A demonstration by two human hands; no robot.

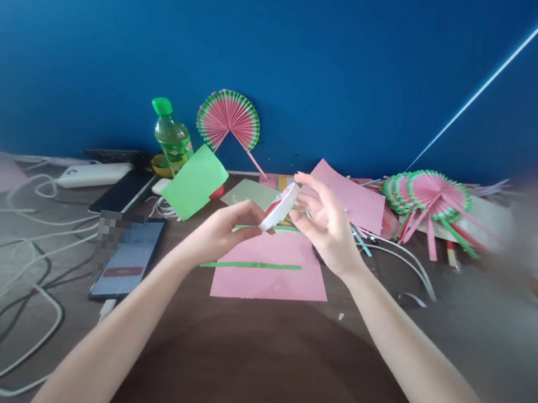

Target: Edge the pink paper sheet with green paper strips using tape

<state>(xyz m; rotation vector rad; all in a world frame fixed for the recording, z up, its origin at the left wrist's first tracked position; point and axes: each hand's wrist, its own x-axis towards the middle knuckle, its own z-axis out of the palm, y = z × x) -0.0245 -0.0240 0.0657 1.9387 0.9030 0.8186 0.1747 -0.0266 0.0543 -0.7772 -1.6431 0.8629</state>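
- Centrally, a white roll of tape [280,211] is raised between your two hands, tilted, just right of your left fingertips and just left of your right ones.
- Your left hand [232,228] is closed in a pinch, thumb and fingers clamped on the roll's lower end.
- Your right hand [323,226] is partly open, its fingers curved and parted from the thumb near the roll's upper end; you cannot tell whether a fingertip touches it.
- Beneath your hands, a pink sheet [268,289] lies on the dark table [275,364], with a thin green strip [259,266] across it, sticking out past its left edge.
- Left of your left hand, a green sheet [195,182] leans near a bottle [172,136].
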